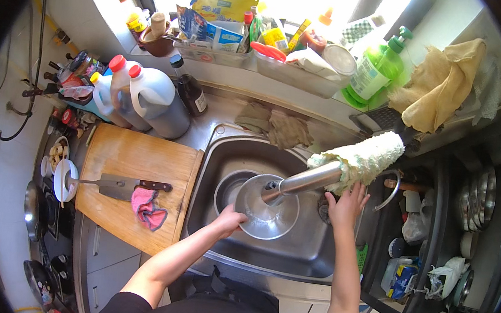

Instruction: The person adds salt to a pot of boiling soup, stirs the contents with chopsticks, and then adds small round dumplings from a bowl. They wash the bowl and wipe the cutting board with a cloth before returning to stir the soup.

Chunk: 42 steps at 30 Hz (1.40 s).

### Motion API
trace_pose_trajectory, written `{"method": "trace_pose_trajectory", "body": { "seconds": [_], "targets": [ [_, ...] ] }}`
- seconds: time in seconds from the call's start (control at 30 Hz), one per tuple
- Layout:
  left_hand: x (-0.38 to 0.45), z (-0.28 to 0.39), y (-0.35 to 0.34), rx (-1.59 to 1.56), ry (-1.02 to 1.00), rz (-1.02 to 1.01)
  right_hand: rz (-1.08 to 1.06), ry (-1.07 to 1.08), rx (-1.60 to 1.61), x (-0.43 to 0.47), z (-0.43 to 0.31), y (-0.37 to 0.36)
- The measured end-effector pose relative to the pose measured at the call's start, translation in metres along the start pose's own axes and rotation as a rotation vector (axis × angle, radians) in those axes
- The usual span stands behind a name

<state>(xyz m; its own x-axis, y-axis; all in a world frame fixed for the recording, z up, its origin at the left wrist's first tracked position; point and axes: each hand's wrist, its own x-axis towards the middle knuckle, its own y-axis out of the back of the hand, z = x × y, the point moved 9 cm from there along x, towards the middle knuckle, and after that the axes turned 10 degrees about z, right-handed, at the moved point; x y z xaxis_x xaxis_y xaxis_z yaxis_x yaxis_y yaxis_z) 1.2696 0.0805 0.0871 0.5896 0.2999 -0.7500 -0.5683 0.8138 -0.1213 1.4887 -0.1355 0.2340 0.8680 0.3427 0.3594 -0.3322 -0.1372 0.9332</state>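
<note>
My left hand (228, 221) grips the rim of a shiny metal bowl (271, 226) over the sink. The bowl sits right under the metal faucet spout (311, 179), and wet-looking glints show inside it. A pale, fluffy cloth (363, 158) is wrapped around the faucet's upper part. My right hand (349, 206) has its fingers spread, with the fingertips at the lower edge of that cloth; whether they touch it I cannot tell. Another round metal vessel (224, 190) rests in the stainless steel sink (267, 262), partly hidden by the bowl. A dark scrubber (324, 208) lies beside my right hand.
On the left, a wooden cutting board (129, 149) carries a cleaver (116, 186) and a pink cloth (148, 208). Large plastic jugs (160, 102) and a dark bottle (191, 92) stand behind it. Folded rags (276, 125) lie behind the sink. A black shelf rack (432, 246) stands at right.
</note>
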Motion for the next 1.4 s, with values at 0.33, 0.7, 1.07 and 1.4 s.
{"method": "trace_pose_trajectory", "body": {
  "seconds": [0.33, 0.7, 1.07, 1.4],
  "targets": [
    [0.036, -0.019, 0.017, -0.138, 0.071, 0.194, -0.607, -0.824, 1.971, -0.075, -0.146, -0.073],
    [0.039, -0.026, 0.019, -0.163, 0.072, 0.194, -0.015, -0.698, 1.094, -0.054, -0.029, -0.03],
    [0.017, -0.031, 0.036, -0.122, 0.048, 0.236, 0.235, -0.832, 1.094, 0.002, 0.027, -0.051],
    [-0.012, -0.081, 0.04, -0.255, 0.084, 0.137, -0.337, -0.151, 1.258, -0.123, -0.252, 0.018]
  ]
}}
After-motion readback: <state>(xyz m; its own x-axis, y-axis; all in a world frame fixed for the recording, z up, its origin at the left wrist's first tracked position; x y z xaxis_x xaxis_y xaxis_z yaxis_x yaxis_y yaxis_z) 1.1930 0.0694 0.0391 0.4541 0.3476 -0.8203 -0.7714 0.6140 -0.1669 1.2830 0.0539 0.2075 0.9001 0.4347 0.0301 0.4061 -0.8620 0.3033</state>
